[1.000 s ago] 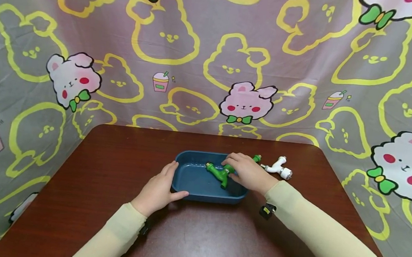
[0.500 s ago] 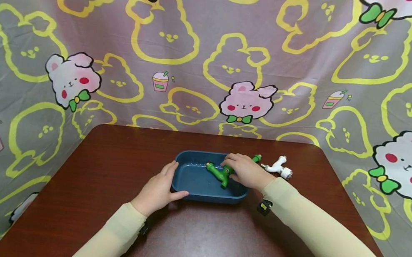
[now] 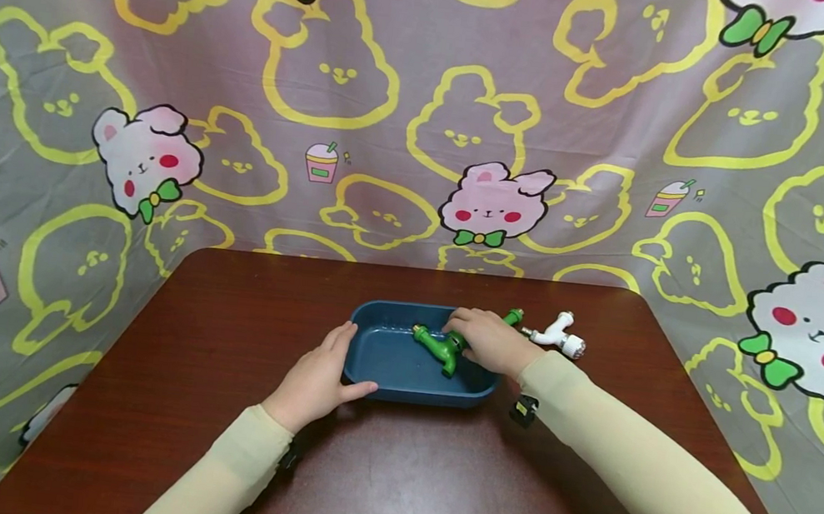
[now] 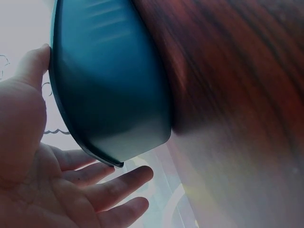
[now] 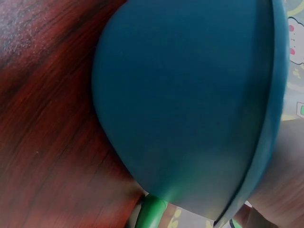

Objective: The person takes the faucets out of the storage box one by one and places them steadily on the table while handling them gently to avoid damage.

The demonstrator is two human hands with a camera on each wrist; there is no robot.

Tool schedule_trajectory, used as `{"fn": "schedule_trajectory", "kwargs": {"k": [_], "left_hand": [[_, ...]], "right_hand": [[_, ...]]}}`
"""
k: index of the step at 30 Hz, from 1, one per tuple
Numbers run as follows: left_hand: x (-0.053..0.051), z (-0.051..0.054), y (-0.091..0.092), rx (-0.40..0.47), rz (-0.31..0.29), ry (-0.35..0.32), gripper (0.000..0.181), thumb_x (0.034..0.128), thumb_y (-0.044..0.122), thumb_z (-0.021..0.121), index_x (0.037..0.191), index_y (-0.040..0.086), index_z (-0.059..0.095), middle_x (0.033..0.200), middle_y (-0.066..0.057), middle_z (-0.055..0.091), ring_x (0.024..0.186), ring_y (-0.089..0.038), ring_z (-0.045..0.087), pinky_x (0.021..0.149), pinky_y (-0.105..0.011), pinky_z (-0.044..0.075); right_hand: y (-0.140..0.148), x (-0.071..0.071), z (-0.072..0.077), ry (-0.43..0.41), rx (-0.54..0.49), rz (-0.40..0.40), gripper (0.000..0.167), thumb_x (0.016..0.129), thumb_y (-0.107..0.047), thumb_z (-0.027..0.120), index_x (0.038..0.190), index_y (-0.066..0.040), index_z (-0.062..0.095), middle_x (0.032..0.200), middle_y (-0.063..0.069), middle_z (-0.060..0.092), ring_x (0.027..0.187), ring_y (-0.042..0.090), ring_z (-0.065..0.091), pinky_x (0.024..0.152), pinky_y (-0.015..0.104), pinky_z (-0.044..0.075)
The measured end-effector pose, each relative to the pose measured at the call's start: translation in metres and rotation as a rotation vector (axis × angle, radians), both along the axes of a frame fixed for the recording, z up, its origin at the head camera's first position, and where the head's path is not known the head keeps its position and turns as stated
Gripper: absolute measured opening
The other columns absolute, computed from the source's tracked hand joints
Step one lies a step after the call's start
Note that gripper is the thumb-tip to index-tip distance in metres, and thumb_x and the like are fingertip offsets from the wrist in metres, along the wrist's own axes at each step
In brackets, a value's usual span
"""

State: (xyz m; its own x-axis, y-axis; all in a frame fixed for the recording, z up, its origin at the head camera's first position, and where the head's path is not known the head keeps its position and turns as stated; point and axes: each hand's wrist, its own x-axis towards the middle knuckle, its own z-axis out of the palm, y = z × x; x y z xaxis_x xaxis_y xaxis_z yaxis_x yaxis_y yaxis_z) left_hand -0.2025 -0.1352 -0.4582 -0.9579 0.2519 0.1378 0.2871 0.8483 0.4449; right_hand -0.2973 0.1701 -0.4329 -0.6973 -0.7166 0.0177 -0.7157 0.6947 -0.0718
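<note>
A dark blue plastic basin [image 3: 401, 365] with rounded corners stands on the table. My left hand [image 3: 312, 380] rests against its left end, fingers extended and thumb along the front rim; in the left wrist view, the left hand [image 4: 61, 180] has spread fingers and its thumb touches the rim. Inside the basin lies a green faucet [image 3: 436, 347] with a brass-coloured threaded end. My right hand [image 3: 497, 341] reaches over the right rim and grips this faucet at its handle end, hiding that part. In the right wrist view, the basin wall [image 5: 185, 95] covers most of the right hand.
Behind the right hand, outside the basin, a second green faucet [image 3: 515, 316] lies partly hidden on the table. To its right is a white faucet [image 3: 556, 337]. The brown wooden table [image 3: 240, 314] meets a cartoon-printed cloth [image 3: 392, 154] at back and sides.
My right forearm and wrist have shifted slightly to the left. The left hand, the basin and the faucets stay almost where they were.
</note>
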Motion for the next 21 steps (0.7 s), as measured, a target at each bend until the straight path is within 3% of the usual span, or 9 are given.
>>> {"fn": "schedule_trajectory", "kwargs": {"k": [8, 21], "left_hand": [[-0.0008, -0.0019, -0.0005, 0.000, 0.000, 0.009, 0.105, 0.0843, 0.052, 0.082, 0.159, -0.001, 0.031, 0.164, -0.022, 0.035, 0.134, -0.040, 0.057, 0.107, -0.051, 0.051], [-0.0010, -0.0021, -0.0002, -0.001, 0.007, 0.000, 0.105, 0.0847, 0.053, 0.082, 0.160, 0.000, 0.030, 0.164, -0.021, 0.034, 0.134, -0.040, 0.057, 0.106, -0.053, 0.051]], "right_hand": [[-0.0011, -0.0035, 0.0000, -0.039, -0.013, -0.031, 0.045, 0.088, -0.011, 0.082, 0.131, -0.008, 0.068, 0.133, 0.011, 0.063, 0.126, 0.029, 0.060, 0.111, 0.050, 0.048], [-0.0024, -0.0080, -0.0054, -0.052, 0.006, -0.013, 0.042, 0.089, -0.008, 0.081, 0.129, -0.008, 0.071, 0.132, 0.009, 0.067, 0.126, 0.028, 0.060, 0.110, 0.047, 0.049]]}}
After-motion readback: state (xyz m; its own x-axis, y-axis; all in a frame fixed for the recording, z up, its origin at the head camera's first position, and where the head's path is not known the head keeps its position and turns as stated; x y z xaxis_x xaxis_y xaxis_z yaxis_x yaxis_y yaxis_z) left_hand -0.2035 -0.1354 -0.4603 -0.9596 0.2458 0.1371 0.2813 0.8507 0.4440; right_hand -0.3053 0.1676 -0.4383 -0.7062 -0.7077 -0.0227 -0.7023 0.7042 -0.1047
